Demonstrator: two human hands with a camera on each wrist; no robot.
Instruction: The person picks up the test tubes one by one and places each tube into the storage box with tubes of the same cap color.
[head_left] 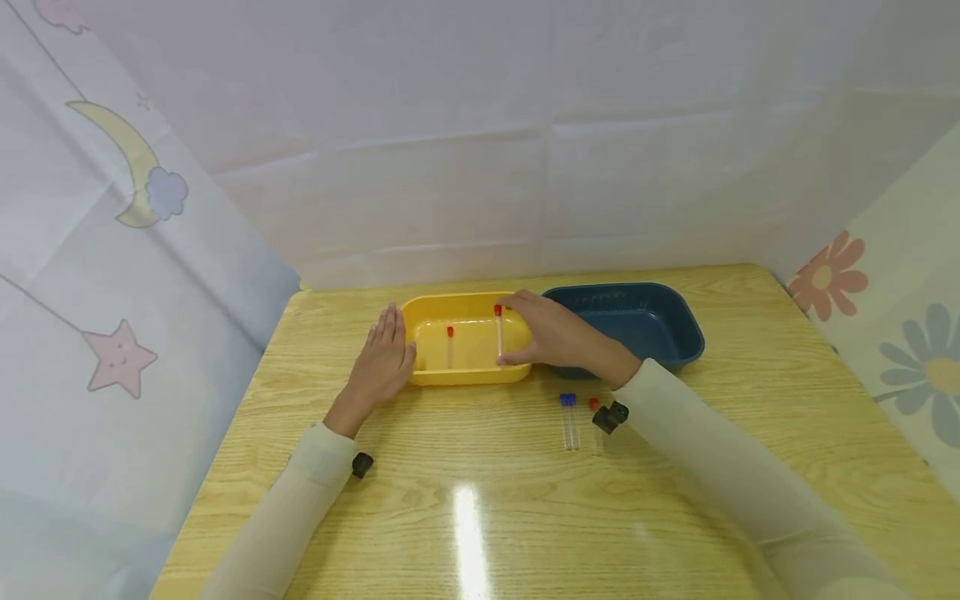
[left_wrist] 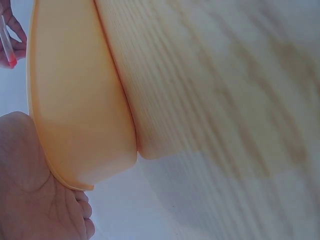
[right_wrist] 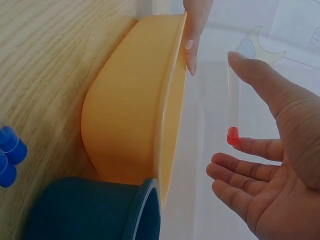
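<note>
The tube (head_left: pixel 499 332) is slim, straight and clear, with a bright red cap (right_wrist: pixel 233 136) at one end. It is held above the right part of a yellow tub (head_left: pixel 472 378), just inside the rim. The right hand (head_left: pixel 551 332) pinches it end to end: the thumb (right_wrist: pixel 256 70) meets the clear end and the index finger (right_wrist: pixel 260 148) meets the cap, while the other fingers bend loosely beside it. The left hand (head_left: pixel 381 358) rests against the tub's left end, fingers straight.

Another red-capped tube (head_left: pixel 451 350) is in the tub, apparently lying flat, though it shows small. A dark blue tub (head_left: pixel 637 333) sits to the right. Two blue-capped tubes (head_left: pixel 574 425) lie side by side on the bench (head_left: pixel 405 517).
</note>
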